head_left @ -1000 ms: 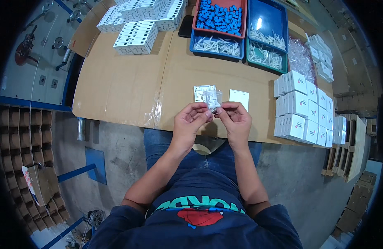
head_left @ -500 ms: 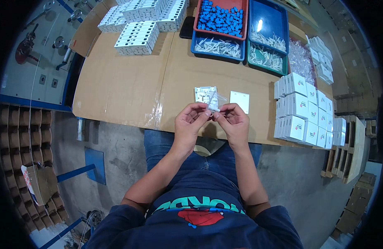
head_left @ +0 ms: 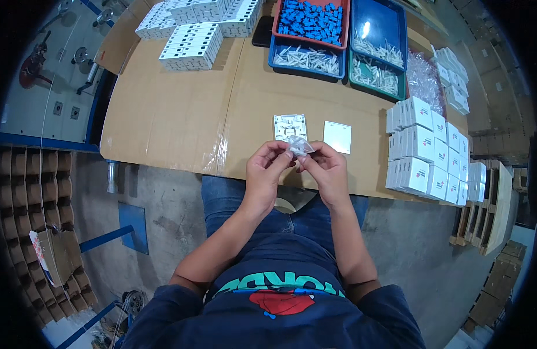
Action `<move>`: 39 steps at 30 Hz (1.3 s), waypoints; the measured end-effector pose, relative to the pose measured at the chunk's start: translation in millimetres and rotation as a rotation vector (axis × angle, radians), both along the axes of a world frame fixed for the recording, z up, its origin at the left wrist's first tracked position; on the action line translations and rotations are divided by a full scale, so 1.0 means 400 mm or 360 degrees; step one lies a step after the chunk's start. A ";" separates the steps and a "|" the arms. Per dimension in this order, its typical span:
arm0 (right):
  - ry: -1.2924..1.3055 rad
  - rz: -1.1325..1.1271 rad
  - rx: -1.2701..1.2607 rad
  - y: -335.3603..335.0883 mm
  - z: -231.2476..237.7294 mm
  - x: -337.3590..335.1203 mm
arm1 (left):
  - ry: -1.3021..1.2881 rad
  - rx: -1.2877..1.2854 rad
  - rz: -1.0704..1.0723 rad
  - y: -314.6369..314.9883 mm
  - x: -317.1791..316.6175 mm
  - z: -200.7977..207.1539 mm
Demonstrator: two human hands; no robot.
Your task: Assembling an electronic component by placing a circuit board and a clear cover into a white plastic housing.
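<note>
Between the fingertips of both hands, close to the table's front edge, is a small clear plastic bag [head_left: 300, 145] that looks crumpled; what lies inside it is too small to make out. My left hand [head_left: 266, 166] pinches its left side, and my right hand [head_left: 326, 167] grips it from the right. Just beyond the fingers lies a white square plastic frame [head_left: 290, 123] with moulded cut-outs, its near part hidden by the bag. A plain white square cover plate [head_left: 337, 137] rests flat to the right of it.
At the back stand a red tray [head_left: 311, 42] of blue parts, a blue tray [head_left: 309, 77] and a green tray [head_left: 377, 88] of small clear pieces. White boxes [head_left: 420, 145] are stacked on the right. White frames [head_left: 193, 46] are piled back left, near a dark phone-like object [head_left: 263, 31].
The bag, which stood up long and loose above my fingers, is now bunched smaller between them. Both hands stay nearly in place.
</note>
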State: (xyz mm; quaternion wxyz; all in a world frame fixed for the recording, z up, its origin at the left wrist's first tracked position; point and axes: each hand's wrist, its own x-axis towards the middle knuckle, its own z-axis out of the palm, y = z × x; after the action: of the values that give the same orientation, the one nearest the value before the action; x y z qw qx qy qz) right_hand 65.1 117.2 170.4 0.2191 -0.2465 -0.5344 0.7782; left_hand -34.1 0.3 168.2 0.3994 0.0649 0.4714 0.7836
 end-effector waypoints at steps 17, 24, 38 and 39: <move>-0.0044 -0.0032 -0.0024 0.002 0.000 0.000 | -0.0034 0.0001 -0.0153 -0.007 0.001 -0.024; -0.0053 0.0042 0.0145 0.002 -0.004 0.006 | 0.0003 -0.0023 -0.0046 0.000 0.003 -0.015; -0.0179 0.0013 0.0231 0.009 -0.006 0.007 | 0.0132 -0.0053 -0.0051 0.001 0.022 -0.020; -0.0173 0.0015 0.0253 0.007 -0.008 0.008 | 0.0136 -0.0054 -0.0056 0.001 0.023 -0.023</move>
State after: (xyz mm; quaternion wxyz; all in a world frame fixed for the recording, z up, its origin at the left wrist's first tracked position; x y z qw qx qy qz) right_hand 68.4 120.2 167.3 0.2051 -0.2676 -0.6067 0.7199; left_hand -24.9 0.8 158.9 0.3936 0.0998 0.5000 0.7649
